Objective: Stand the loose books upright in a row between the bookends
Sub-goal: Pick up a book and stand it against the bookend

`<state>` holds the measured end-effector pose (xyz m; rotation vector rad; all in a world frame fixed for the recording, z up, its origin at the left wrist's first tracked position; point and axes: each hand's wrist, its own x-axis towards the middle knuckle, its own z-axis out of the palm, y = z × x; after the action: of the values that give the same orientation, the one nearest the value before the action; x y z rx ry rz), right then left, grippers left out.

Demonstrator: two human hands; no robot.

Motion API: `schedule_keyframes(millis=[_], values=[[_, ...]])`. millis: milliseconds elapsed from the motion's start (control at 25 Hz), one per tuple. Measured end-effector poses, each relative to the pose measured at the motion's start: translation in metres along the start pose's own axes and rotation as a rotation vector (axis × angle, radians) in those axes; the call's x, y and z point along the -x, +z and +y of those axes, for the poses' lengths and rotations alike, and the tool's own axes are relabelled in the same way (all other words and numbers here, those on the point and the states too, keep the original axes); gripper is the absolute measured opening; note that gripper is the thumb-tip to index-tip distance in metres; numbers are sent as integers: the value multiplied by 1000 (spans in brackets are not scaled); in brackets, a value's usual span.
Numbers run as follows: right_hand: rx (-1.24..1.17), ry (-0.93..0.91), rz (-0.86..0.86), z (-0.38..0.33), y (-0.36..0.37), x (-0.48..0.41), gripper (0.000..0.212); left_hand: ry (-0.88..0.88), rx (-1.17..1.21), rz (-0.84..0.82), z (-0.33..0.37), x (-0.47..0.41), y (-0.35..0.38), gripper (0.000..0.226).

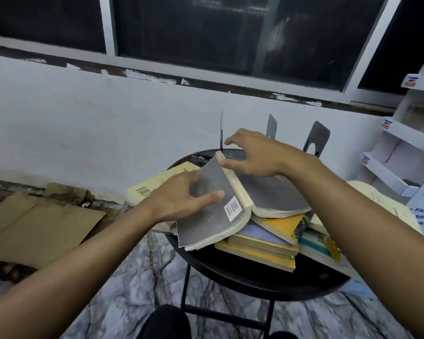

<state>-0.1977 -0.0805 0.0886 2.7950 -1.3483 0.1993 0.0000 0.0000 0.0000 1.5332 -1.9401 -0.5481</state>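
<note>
1. Head view: a grey-covered paperback book [233, 206] is seen splayed, covers up, on a pile of yellow and lilac books [262, 243] on the round black surface [255, 282].
2. Its long axis is run from near to far, towards the black metal bookends [316, 138] set upright at the far rim.
3. The left hand [184, 194] is laid flat on the barcoded cover, grip apart.
4. The right hand [252, 155] is spread over the far end, thumb touching the page edge, grip apart. It is judged nearer the bookends.
</note>
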Motion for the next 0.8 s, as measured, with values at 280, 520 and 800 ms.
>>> schedule_keyframes(millis=[280,520,800], values=[[219,83,-130,-2,15,-47,70,-74,-87,-66,-24,-7,12,89],[182,149,-153,-5,25,-60,39,-72,-75,-70,-21,-6,15,89],[59,133,-17,-9,21,-53,39,-73,-51,-70,-10,-3,11,86]])
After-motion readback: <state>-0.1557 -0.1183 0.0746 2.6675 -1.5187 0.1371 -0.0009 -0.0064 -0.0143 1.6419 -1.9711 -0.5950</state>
